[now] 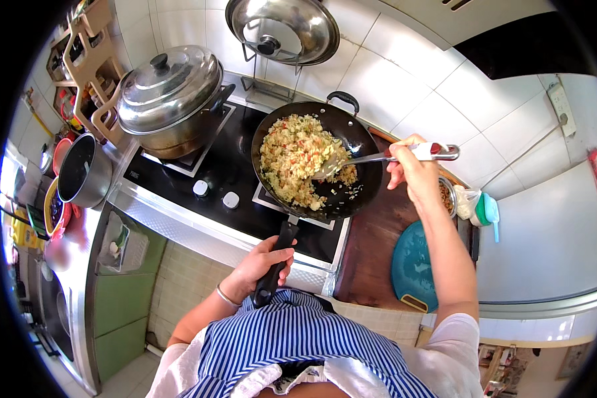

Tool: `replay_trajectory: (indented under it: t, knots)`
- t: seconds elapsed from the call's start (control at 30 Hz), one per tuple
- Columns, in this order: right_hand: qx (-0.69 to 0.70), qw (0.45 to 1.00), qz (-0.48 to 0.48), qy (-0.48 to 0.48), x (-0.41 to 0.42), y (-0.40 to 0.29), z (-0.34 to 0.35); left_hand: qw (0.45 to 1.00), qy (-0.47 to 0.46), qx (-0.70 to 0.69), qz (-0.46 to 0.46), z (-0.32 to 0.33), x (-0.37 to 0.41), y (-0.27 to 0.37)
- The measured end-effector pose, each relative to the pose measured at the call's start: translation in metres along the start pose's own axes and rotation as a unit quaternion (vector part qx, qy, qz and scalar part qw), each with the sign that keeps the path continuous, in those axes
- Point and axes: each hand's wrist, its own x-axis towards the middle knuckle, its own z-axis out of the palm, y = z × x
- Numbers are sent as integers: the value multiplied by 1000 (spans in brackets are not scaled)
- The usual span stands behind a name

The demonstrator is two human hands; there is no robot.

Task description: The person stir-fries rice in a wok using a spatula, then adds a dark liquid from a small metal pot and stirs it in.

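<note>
A dark wok (365,194) sits over the right burner of the black gas stove (179,191). Fried rice (293,154) with red and green bits fills much of its left side. My left hand (267,262) grips the wok's long black handle (273,278), which points toward my body. In my right hand (412,166) is a metal spatula (365,159) with a red and silver handle. Its blade is in the rice near the wok's middle, partly covered by grains. A small black loop handle (346,99) is on the wok's far rim.
A large lidded steel pot (171,107) occupies the left burner. Behind the stove, a metal lid (308,30) leans in a wire rack. To the right, a teal cutting board (413,268) lies on a brown wooden surface (363,258). An uncovered pot (92,174) stands far left.
</note>
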Motion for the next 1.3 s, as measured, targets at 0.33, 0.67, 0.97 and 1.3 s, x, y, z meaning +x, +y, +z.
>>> replay_trajectory:
  t: [0.33,0.67,0.97,1.3]
  knots:
    - [-106,992,-16,-62,12,6,12,1000,5,3,11,-4,-2,-3]
    - [-92,995,28,-32,12,7,-4,1000,-4,0,11,-5,2,-3]
    - [-91,994,52,35,15,9,-23,1000,-14,4,11,-1,3,-5]
    - [-210,978,10,-12,28,-19,-32,1000,1,-9,5,-6,-1,-4]
